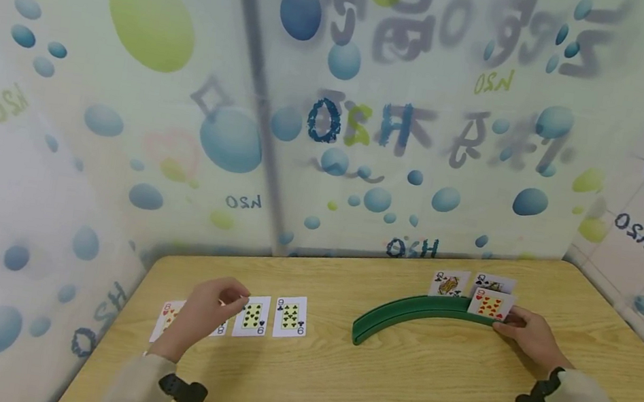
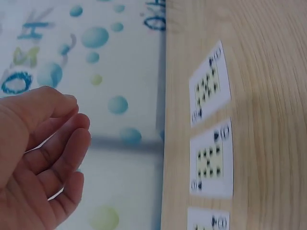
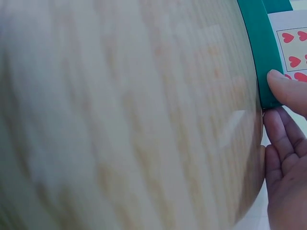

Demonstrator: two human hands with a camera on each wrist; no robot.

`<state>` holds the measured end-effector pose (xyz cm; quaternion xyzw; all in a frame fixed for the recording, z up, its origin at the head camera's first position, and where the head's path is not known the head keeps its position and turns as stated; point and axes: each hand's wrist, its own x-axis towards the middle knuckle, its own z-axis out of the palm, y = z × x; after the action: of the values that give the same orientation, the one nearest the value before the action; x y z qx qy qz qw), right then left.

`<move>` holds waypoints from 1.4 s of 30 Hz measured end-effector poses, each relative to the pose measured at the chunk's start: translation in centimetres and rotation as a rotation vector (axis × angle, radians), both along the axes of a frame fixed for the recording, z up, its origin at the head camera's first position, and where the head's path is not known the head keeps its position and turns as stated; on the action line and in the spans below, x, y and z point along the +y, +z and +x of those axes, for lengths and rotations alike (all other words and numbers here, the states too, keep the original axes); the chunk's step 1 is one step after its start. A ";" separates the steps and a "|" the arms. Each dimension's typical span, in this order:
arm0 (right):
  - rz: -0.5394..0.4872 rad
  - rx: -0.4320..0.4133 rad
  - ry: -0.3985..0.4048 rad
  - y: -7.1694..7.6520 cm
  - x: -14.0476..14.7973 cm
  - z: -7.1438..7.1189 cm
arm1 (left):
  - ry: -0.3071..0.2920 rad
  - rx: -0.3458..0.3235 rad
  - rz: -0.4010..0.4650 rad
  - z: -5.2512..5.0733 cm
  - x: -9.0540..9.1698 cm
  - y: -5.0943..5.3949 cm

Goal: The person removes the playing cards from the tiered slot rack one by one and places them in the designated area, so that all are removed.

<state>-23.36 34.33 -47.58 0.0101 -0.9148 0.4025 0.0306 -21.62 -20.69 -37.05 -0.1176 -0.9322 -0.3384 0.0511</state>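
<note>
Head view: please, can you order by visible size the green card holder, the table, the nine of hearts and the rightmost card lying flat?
1. Table
2. Green card holder
Unranked, smallest: nine of hearts and rightmost flat card; they look alike.

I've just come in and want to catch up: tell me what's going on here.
A person is handling playing cards at a table. Their right hand grips the right end of a green holder; a heart card stands there, with two queens farther back. The left hand is raised above a row of cards, fingers loosely curled, with nothing visible in it. At least four cards lie face up in that row, some partly hidden by the hand.
</note>
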 end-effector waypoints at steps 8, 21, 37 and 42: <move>0.000 -0.002 -0.001 0.1 0.0 0.0 | -0.108 0.015 0.116 -1.2 5.5 -0.5; -0.001 0.003 0.003 0.0 0.3 0.0 | -0.281 -0.035 0.233 -3.9 13.2 -1.7; -0.008 0.001 0.003 0.0 0.2 0.1 | -0.350 -0.134 0.253 -6.8 22.0 -0.5; -0.008 0.010 0.003 -0.2 0.3 -0.1 | -0.346 -0.183 0.261 -7.0 24.0 -0.2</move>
<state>-23.49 34.58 -47.79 0.0135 -0.9131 0.4062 0.0344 -28.67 3.36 -37.22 -0.2370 -0.8472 -0.4691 -0.0777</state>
